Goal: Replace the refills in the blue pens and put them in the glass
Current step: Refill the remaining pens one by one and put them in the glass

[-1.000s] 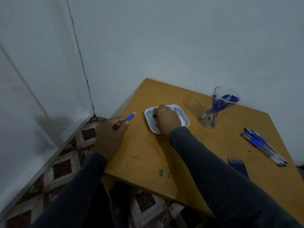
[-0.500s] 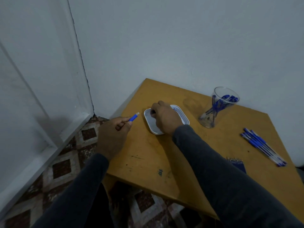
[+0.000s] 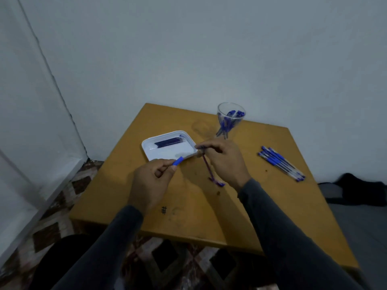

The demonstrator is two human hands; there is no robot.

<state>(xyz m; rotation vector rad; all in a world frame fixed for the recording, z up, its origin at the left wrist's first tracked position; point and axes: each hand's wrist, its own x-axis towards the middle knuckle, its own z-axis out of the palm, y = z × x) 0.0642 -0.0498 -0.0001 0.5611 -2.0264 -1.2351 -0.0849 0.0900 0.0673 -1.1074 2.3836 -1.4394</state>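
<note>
Head view. Left hand pinches a blue pen piece; right hand grips the pen barrel — slim, translucent, slanting toward 5 o'clock. Feed a fresh refill straight down the bore, then screw the tip on squarely. Refills lie in the white tray at 11 o'clock; the glass stands at 1 o'clock.

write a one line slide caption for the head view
Left hand pinches a blue pen piece while the right hand holds a refill beside the white tray.
</note>
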